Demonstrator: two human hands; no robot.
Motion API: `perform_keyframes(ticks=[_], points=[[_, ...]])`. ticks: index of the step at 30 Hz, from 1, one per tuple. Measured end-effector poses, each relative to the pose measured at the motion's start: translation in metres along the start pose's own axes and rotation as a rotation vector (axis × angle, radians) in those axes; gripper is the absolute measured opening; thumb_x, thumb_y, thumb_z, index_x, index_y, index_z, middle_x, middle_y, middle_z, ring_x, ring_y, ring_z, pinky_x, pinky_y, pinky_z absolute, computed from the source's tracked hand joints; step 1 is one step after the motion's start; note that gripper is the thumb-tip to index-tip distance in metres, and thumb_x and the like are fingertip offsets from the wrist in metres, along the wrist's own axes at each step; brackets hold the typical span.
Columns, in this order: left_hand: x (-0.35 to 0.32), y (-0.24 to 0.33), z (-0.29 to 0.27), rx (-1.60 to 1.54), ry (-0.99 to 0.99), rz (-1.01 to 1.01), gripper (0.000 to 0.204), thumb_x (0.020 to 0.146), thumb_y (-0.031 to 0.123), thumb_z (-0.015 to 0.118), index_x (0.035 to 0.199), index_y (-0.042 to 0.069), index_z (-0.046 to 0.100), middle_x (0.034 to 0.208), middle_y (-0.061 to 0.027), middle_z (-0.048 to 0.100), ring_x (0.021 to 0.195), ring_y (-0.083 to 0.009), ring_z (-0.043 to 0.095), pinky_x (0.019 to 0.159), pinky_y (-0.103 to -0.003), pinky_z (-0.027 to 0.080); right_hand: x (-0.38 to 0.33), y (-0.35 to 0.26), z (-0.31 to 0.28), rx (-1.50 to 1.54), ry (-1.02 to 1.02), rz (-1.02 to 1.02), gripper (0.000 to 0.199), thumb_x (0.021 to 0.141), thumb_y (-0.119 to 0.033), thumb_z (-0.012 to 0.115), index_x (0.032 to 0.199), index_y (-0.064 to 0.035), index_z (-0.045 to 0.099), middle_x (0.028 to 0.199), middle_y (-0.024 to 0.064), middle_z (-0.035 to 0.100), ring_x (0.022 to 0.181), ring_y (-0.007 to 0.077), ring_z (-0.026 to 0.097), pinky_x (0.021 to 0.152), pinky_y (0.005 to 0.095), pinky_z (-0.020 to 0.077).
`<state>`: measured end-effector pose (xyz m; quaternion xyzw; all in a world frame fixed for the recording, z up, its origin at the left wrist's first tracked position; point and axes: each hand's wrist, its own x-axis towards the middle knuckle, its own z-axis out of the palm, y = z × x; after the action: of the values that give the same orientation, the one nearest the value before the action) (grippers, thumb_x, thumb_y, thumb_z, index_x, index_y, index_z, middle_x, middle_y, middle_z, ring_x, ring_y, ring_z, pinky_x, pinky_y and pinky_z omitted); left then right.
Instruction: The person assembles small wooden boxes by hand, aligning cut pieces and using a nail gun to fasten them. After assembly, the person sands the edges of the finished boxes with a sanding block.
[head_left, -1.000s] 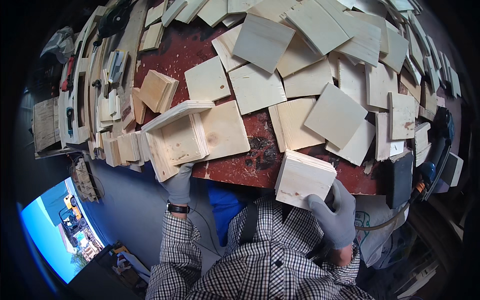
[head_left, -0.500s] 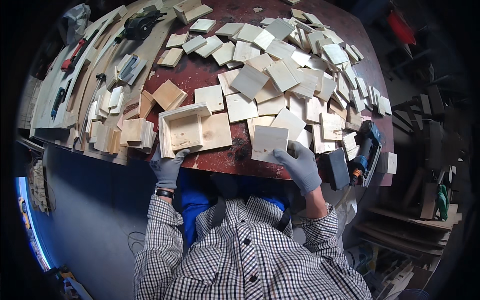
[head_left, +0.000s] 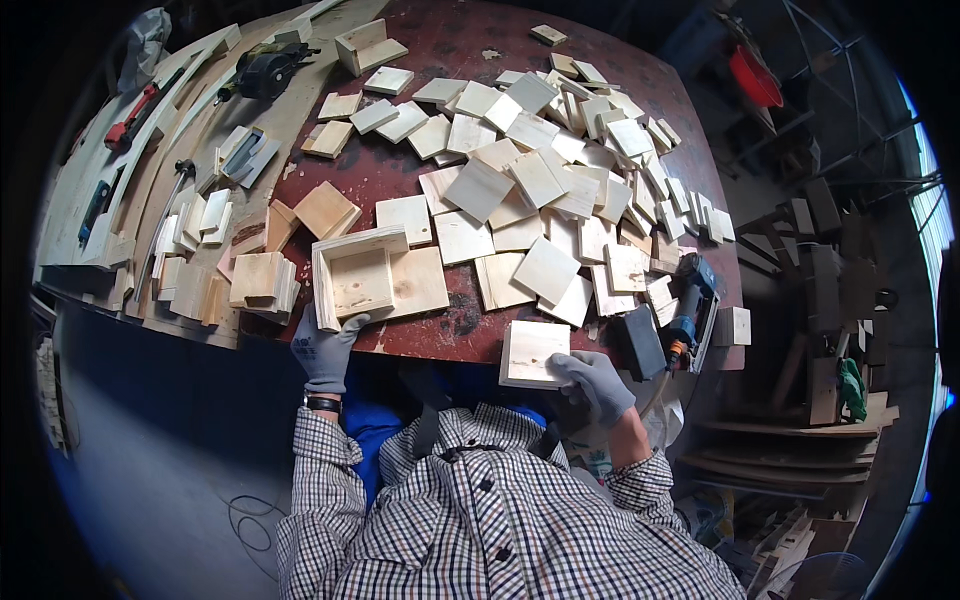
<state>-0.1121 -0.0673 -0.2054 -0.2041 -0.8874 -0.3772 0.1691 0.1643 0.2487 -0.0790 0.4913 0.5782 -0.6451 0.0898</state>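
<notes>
My left hand (head_left: 324,352), in a grey work glove, grips the near-left corner of a small open wooden box (head_left: 362,282) at the table's front edge. Its thumb lies along the box's near side; the other fingers are mostly hidden. A flat pale board (head_left: 423,284) adjoins the box on the right. In my gloved right hand (head_left: 596,388) is a square wooden board (head_left: 536,350), pinched at its right side with the thumb on top. It is held just in front of the table edge and shows a knot and a thick left edge.
Many loose square boards (head_left: 478,190) are heaped over the dark red table (head_left: 400,340). At right lie a blue power tool (head_left: 688,310) with an orange hose fitting and a dark grey block (head_left: 637,342). Stacked boards (head_left: 262,282), a hammer (head_left: 183,170) and a black tool (head_left: 268,70) occupy the left side.
My right hand has drawn the square board off the heap toward my body, past the table edge. My left hand stays on the box. The whole view has shifted slightly.
</notes>
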Motion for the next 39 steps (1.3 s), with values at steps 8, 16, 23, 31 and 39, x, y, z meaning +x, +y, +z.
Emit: perform_keyframes(ticks=[8,16,23,31,39], points=[[0.001,0.0,-0.001,-0.023,0.007,0.013,0.07,0.077,0.063,0.087,0.11,0.004,0.07,0.092,-0.0113,0.074,0.08,-0.0352,0.074,0.069,-0.042,0.06,0.057,-0.027,0.023,0.06,0.09,-0.088,0.045,0.095,-0.04,0.078,0.112,0.0015,0.078,0.086,0.0028,0.07,0.059,0.0094,0.054,0.055,0.024,0.0462],[0.001,-0.001,-0.002,-0.028,-0.003,0.0,0.067,0.08,0.06,0.087,0.111,0.004,0.071,0.096,-0.0114,0.074,0.083,-0.0331,0.076,0.071,-0.041,0.061,0.068,-0.019,0.007,0.056,-0.015,-0.114,0.036,0.099,-0.035,0.077,0.112,-0.0011,0.077,0.075,-0.0039,0.059,0.059,0.006,0.051,0.055,0.0218,0.0417],[0.003,0.004,-0.004,0.028,0.002,0.041,0.066,0.08,0.06,0.087,0.112,0.004,0.071,0.097,-0.0116,0.076,0.085,-0.0317,0.077,0.072,-0.039,0.061,0.062,-0.018,-0.016,-0.335,-0.121,-0.171,0.042,0.098,-0.039,0.075,0.114,-0.0001,0.078,0.077,0.0002,0.063,0.066,0.0074,0.056,0.06,0.0221,0.0443],[0.001,0.009,-0.01,-0.016,-0.014,0.0,0.065,0.08,0.056,0.088,0.118,0.006,0.071,0.102,-0.0107,0.074,0.087,-0.0301,0.076,0.073,-0.038,0.062,0.049,-0.036,0.009,-1.15,0.183,-0.438,0.047,0.093,-0.043,0.071,0.11,0.0006,0.072,0.098,0.0148,0.074,0.09,0.0297,0.073,0.085,0.0406,0.0574],[0.001,0.006,-0.005,0.0,-0.002,0.013,0.067,0.078,0.059,0.088,0.115,0.006,0.072,0.099,-0.0123,0.074,0.085,-0.0332,0.075,0.072,-0.041,0.061,0.022,-0.038,0.01,-1.174,0.388,-0.721,0.048,0.095,-0.048,0.069,0.115,-0.0041,0.074,0.102,0.0182,0.075,0.093,0.0349,0.074,0.085,0.0449,0.0569]])
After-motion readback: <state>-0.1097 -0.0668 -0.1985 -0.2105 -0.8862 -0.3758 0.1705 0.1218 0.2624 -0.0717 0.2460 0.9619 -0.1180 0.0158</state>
